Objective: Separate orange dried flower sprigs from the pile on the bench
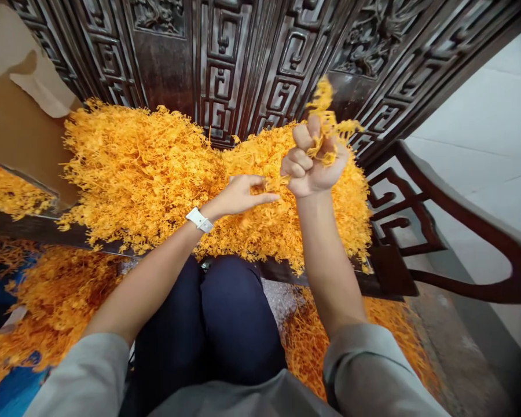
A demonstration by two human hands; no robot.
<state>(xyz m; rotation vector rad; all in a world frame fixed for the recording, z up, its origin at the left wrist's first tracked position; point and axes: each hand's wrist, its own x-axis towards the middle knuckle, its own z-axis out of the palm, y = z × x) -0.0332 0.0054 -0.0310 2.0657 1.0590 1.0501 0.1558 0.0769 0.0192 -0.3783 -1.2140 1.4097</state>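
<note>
My right hand (315, 156) is raised above the heap, its fingers curled around a yellow-orange plastic sprig (323, 98) with thin, branching ends. The sprig's tips stick up and out past the fingers. Lower and to its left, my left hand (243, 195) has thumb and fingers apart, close over the heap, and I see nothing clearly held in it. A white watch band is on that wrist. Both hands are over a large pile of similar orange plastic sprigs (143, 168) spread along a dark wooden bench.
A carved dark wood backrest (226, 63) rises behind the pile, and a curved armrest (460, 226) is at the right. An open cardboard box (30, 127) stands at the left. More orange sprigs (69, 289) lie below the bench, some on blue material. My knees are against the bench's front.
</note>
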